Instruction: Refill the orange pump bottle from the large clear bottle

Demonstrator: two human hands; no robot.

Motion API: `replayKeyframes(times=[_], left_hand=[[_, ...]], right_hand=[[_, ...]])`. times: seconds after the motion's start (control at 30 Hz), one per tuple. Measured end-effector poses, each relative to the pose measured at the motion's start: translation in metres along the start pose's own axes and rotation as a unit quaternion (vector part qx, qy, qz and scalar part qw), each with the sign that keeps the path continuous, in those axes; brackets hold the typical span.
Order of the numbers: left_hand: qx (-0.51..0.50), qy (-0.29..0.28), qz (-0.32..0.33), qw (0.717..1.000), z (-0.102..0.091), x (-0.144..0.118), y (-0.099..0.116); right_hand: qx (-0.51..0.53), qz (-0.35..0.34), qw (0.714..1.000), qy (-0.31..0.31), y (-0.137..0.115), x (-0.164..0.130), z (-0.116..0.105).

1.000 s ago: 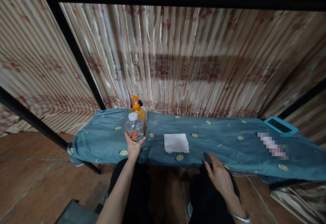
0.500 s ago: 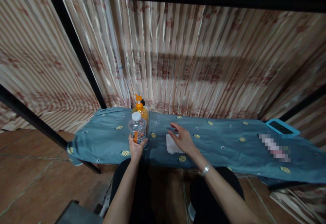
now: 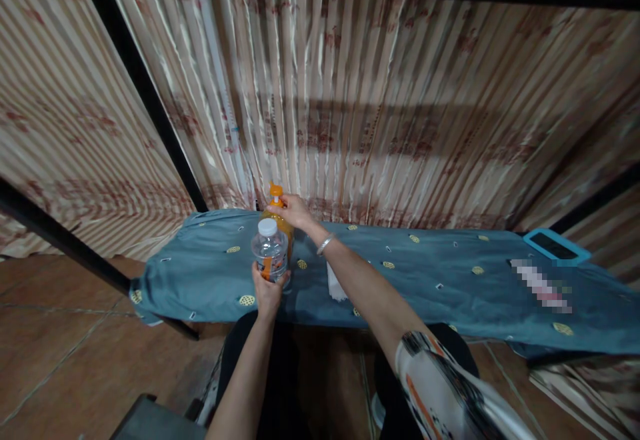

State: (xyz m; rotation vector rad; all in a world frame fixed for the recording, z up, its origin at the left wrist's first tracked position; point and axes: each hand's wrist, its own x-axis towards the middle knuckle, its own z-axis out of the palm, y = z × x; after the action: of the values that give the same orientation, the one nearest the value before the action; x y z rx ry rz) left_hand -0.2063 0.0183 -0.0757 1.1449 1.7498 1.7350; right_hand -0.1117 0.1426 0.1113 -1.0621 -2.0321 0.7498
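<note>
"Clear bottle (image 3: 271, 253) first: where is it?"

"Upright in the left hand (image 3: 268, 291), whose fingers and thumb are clamped round its lower part. It has a white cap and an orange patch low on its side. Whether its base touches the bedding by that hand, I cannot tell."

"And the right hand (image 3: 296, 212)?"

"Reaching past the left one, a little to its right, with fingers and thumb closed on the neck of an orange pump bottle (image 3: 285, 228), just under the pump head. That bottle stands directly beyond the clear one, partly hidden by it."

"What does the right arm wear?"

"A silvery bracelet (image 3: 325, 245) at the wrist and, back toward the body, a white sleeve (image 3: 435, 373) patterned in black and orange."

"What lies around the hands?"

"A blue-green sheet (image 3: 425, 273) with small yellow motifs spreads to either side of them. Right of the left hand is a white cloth (image 3: 336, 285), partly covered by the right forearm. Well to the right of both hands lie a blue-framed panel (image 3: 556, 247) with a dark face and, just beside it, an object (image 3: 543, 287) too blurred to name."

"And beyond the hands?"

"Striped, pleated curtains (image 3: 350, 93) with reddish figures; a black post (image 3: 145, 93) slants up to the left."
</note>
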Motion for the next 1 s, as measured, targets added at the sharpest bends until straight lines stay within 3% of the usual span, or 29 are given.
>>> replayKeyframes(times=[0.13, 0.23, 0.37, 0.47, 0.57, 0.73, 0.87, 1.0], left_hand=[[-0.004, 0.019, -0.029, 0.999, -0.004, -0.012, 0.011], [0.004, 0.004, -0.030, 1.000, -0.014, -0.041, 0.020], [0.021, -0.055, 0.025, 0.998, -0.027, -0.093, 0.032], [0.022, -0.117, 0.050, 0.992, -0.022, -0.113, 0.042], [0.009, -0.142, 0.060, 0.988, 0.000, -0.108, 0.054], [-0.035, -0.198, 0.064, 0.977, 0.058, -0.079, 0.071], [-0.089, -0.249, 0.009, 0.964, 0.104, -0.059, 0.076], [-0.172, -0.300, -0.046, 0.937, 0.134, -0.047, 0.075]], right_hand=[[-0.039, -0.016, 0.998, 0.046, 0.005, -0.024, -0.043], [-0.063, -0.030, 0.994, 0.079, 0.011, -0.045, -0.083], [-0.096, -0.031, 0.990, 0.095, 0.021, -0.077, -0.127], [-0.121, -0.022, 0.988, 0.092, 0.029, -0.101, -0.147], [-0.133, -0.010, 0.988, 0.079, 0.039, -0.118, -0.158], [-0.112, -0.001, 0.992, 0.055, 0.054, -0.131, -0.161], [-0.063, -0.006, 0.997, 0.039, 0.064, -0.136, -0.158], [-0.002, -0.009, 0.998, 0.056, 0.071, -0.141, -0.153]])
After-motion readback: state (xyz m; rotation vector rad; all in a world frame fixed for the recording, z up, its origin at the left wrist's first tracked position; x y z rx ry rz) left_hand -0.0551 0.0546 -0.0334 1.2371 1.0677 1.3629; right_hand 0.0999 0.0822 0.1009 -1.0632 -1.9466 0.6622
